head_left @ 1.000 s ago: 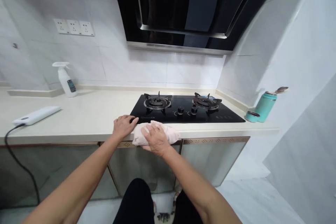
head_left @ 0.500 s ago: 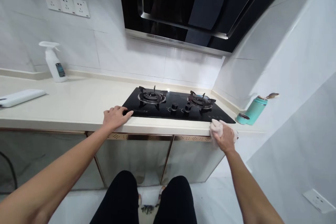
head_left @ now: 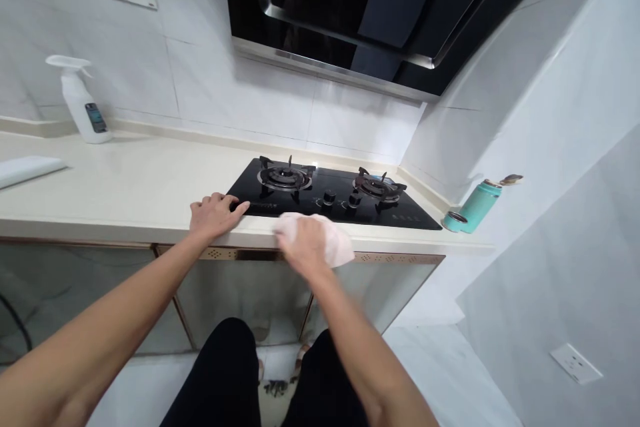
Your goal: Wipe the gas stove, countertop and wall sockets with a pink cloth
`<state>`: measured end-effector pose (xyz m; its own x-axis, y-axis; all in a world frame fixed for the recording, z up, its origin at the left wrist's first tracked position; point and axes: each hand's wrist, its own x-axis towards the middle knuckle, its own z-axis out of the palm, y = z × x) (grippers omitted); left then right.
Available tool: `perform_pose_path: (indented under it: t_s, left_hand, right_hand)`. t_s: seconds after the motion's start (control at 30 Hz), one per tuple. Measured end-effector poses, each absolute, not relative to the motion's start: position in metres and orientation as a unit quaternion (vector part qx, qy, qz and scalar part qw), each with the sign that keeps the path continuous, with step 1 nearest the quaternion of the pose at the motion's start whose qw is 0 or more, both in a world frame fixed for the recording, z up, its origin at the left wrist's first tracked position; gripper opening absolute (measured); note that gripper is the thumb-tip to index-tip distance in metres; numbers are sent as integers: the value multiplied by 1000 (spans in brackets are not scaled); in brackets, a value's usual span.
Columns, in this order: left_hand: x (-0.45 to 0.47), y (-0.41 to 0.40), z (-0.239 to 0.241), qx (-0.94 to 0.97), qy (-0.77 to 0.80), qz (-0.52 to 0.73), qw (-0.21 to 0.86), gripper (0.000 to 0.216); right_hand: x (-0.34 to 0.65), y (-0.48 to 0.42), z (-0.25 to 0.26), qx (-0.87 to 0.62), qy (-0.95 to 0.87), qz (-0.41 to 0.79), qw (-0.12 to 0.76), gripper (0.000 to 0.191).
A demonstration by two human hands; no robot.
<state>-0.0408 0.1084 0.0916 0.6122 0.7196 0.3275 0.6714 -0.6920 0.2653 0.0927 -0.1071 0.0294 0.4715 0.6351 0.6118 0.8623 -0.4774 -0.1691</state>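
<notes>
My right hand [head_left: 305, 245] is pressed over a crumpled pale pink cloth [head_left: 339, 242], gripping it on the front edge of the cream countertop [head_left: 140, 180]. The cloth sits just in front of a black glass gas hob [head_left: 395, 217] with two burners. My left hand [head_left: 215, 215] rests on the counter edge, holding nothing. Its fingertips reach the hob's front left corner.
A white spray bottle [head_left: 83, 103] stands at the back left, and a flat white object [head_left: 25, 170] lies at the left edge. A teal flask [head_left: 480, 205] and its cup [head_left: 454, 221] stand at the right. A black range hood [head_left: 325, 7] hangs above.
My right hand has moved left with the cloth, from the hob's right end to below its middle. My left hand stays near the hob's corner, and the view has tilted slightly lower.
</notes>
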Motion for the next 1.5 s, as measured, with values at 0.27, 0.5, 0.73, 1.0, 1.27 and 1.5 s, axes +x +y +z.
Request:
perform_pose_path:
  t_s: [0.27,0.5,0.73,1.0,1.27,1.5]
  left_hand:
    - [-47,111,91,898,378,219,58,65]
    - [-48,106,93,897,379,219,64,63]
    - [-48,104,88,902,369,218,47,64]
    - [-47,107,80,901,363,235,34,63]
    - [-46,108,78,900,366,237,32,65]
    - [-44,112,78,903,366,220,49,68]
  right_hand:
    - [63,-70,47,-757,-580,-243,179,58]
    - [165,-180,40,-854,-414,-232,214,52]
    - [253,-273,58,-907,-285,-203,233,60]
    - [324,-303,112,-936,-87,-228,252,87]
    - [329,-272,85,-966,-147,-77,199,71]
    - [250,-226,66,-919,-346,-75,176,67]
